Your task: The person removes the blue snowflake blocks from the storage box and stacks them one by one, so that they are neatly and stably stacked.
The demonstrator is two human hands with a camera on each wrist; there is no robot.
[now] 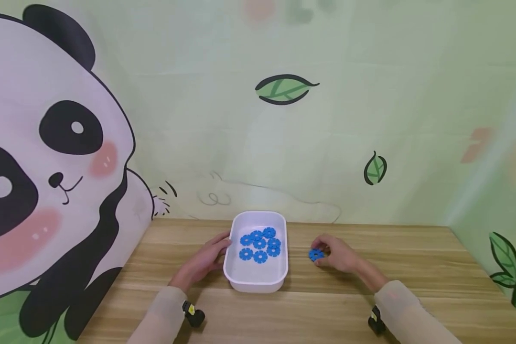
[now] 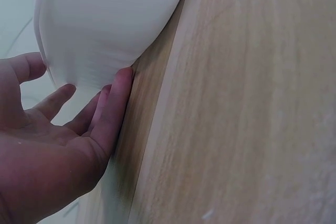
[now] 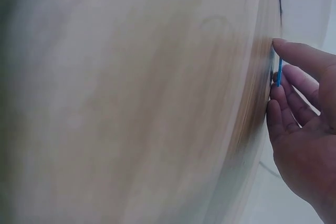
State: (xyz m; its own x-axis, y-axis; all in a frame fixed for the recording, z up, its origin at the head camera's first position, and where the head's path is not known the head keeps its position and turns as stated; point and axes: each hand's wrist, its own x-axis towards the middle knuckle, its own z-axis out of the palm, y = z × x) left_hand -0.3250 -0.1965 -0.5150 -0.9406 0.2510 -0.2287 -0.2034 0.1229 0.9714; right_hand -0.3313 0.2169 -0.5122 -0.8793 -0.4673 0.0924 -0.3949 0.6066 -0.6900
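A white plastic tub [image 1: 255, 281] sits on the table with several blue notched plastic discs [image 1: 260, 257] lying on its floor, some overlapping. At its left side is my left hand [image 1: 208, 258], thumb by the rim. In the left wrist view the fingers of that hand [image 2: 63, 140] are extended, fingertips against the outer wall of the tub [image 2: 100, 24]. To the right of the tub, my right hand [image 1: 337, 253] pinches one blue notched disc [image 1: 316, 254] between thumb and fingers. The right wrist view shows that disc edge-on, close to the tabletop.
The wood-grain table [image 1: 258, 317] reaches back to a pale green wall cloth [image 1: 223, 119] printed with a panda and leaves. Small black cameras [image 1: 193, 315] are strapped at both wrists, over light sleeves.
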